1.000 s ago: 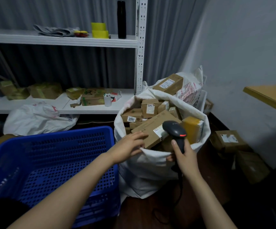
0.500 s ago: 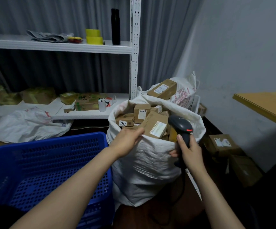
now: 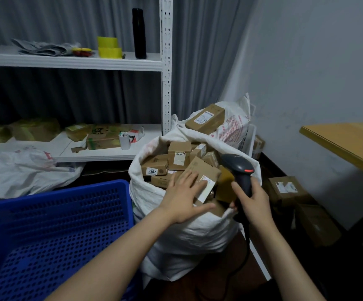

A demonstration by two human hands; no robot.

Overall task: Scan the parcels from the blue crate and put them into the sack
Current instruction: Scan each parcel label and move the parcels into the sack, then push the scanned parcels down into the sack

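Lying flat now, not curled at the rim as half a second ago, the left hand (image 3: 182,196) spreads its fingers on a labelled parcel (image 3: 206,170) inside the sack (image 3: 187,235) — box tilted, long axis running away from the person, label end nearest. The right hand (image 3: 254,203) grips the upright scanner (image 3: 237,166) beside it.

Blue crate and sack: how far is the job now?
Done: the sack is heaped with boxes, and the blue crate shows only bare mesh where visible. In hand: the left hand presses flat on a labelled box atop the pile; the right hand grips the scanner. Left: perhaps nothing, though the crate's bottom is partly hidden.
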